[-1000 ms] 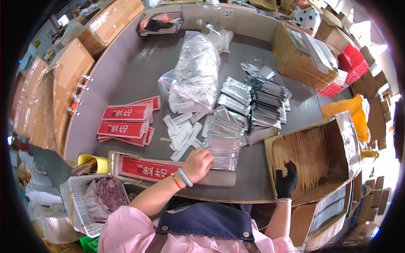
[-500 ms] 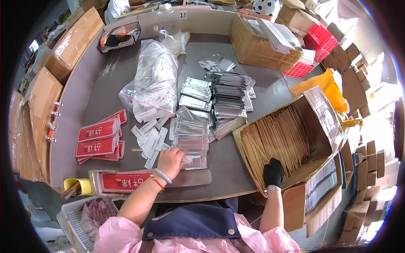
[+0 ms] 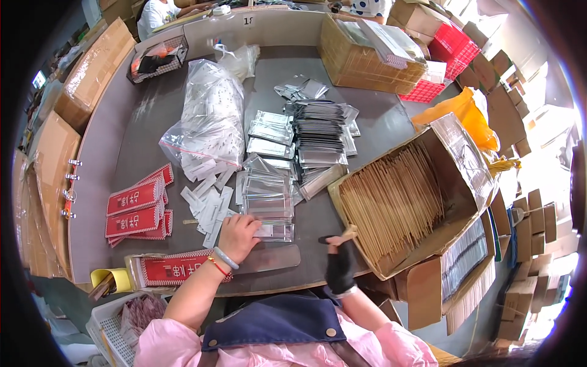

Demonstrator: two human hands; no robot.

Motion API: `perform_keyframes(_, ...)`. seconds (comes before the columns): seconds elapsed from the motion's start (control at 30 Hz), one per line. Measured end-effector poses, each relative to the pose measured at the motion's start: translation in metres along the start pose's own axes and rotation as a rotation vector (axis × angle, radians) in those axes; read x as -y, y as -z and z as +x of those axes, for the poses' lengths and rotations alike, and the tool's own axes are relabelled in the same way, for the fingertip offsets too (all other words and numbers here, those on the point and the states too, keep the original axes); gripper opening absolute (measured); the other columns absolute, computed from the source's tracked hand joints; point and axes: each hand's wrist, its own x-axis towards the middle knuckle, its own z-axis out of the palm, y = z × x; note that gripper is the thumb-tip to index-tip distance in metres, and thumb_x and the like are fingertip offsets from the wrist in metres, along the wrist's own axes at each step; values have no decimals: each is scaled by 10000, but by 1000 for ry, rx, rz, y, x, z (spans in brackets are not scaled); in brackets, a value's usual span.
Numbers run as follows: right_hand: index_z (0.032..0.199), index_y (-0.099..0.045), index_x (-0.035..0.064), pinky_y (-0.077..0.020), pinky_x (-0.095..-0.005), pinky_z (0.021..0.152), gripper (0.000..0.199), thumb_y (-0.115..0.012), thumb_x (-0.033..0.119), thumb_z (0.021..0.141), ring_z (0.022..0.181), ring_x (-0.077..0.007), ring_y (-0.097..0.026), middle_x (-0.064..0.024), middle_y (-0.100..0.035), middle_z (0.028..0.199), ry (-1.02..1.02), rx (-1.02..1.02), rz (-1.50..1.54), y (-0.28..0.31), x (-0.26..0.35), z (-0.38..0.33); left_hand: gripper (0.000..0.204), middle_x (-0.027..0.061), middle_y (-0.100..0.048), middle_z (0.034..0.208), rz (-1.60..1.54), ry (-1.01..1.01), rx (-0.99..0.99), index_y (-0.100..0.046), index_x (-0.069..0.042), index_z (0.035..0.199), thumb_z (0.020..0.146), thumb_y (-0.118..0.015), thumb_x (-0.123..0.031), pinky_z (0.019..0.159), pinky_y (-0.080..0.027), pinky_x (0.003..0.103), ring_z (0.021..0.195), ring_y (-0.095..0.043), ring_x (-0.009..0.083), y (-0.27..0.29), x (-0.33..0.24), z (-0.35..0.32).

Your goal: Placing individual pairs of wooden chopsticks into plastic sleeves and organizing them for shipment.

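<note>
My left hand (image 3: pixel 239 236) is bare, its fingers bent over the near end of a row of clear plastic sleeves (image 3: pixel 267 202). A small white slip (image 3: pixel 265 230) shows at its fingertips, over the nearest sleeve. Loose white slips (image 3: pixel 209 211) lie just left of that hand. My right hand (image 3: pixel 340 266) wears a black glove with bare fingertips. It pinches a thin brown paper piece (image 3: pixel 349 232), seen nearly end-on, at the left side of an open cardboard box (image 3: pixel 382 269). Similar brown pieces (image 3: pixel 397 205) stand packed inside the box.
Red printed packets (image 3: pixel 136 208) lie at the left, and more fill a narrow tray (image 3: pixel 134 269) at the front edge. Behind the sleeves are a bag of white slips (image 3: pixel 211 110) and dark stacked sleeves (image 3: pixel 319 131). A large carton (image 3: pixel 367 67) stands at the back right.
My right hand has come out of the box and moved left, now with a brown paper piece in its fingers. My left hand stays at the near sleeves. The whole view has shifted slightly.
</note>
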Motion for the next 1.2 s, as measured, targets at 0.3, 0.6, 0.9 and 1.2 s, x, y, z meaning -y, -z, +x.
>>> perform_keyframes(0.3,1067,-630,58,-464,-261,703,126,-557,125,989,783,-89,-548,4,-623,883,-245,164,-116,10,-33,3,278,25,-623,912,-49,11,-34,-625,-119,915,682,-778,-128,804,-430,408,913,-577,244,12,-3,-2)
perform_keyframes(0.6,1192,-663,98,-482,-348,704,293,-610,81,904,767,-265,-599,-114,-579,820,46,688,-513,-3,34,38,354,37,-646,904,-221,91,75,-702,-107,915,631,-843,-263,812,-451,426,914,-587,276,31,-15,-49)
perform_keyframes(0.9,1100,-682,171,-483,-467,723,235,-631,215,874,813,-347,-603,-139,-618,873,261,918,-720,-25,15,22,710,82,-577,1152,-95,191,50,-624,-70,1191,556,-872,-267,956,-404,455,1102,-514,305,41,-4,-97)
perform_keyframes(1.2,1062,-612,58,-505,-412,766,242,-664,134,838,829,-365,-631,-156,-622,932,-98,735,-222,-69,9,-11,717,99,-554,1170,-137,110,101,-590,-76,1231,584,-854,-237,901,-438,428,1049,-520,303,17,-19,-72)
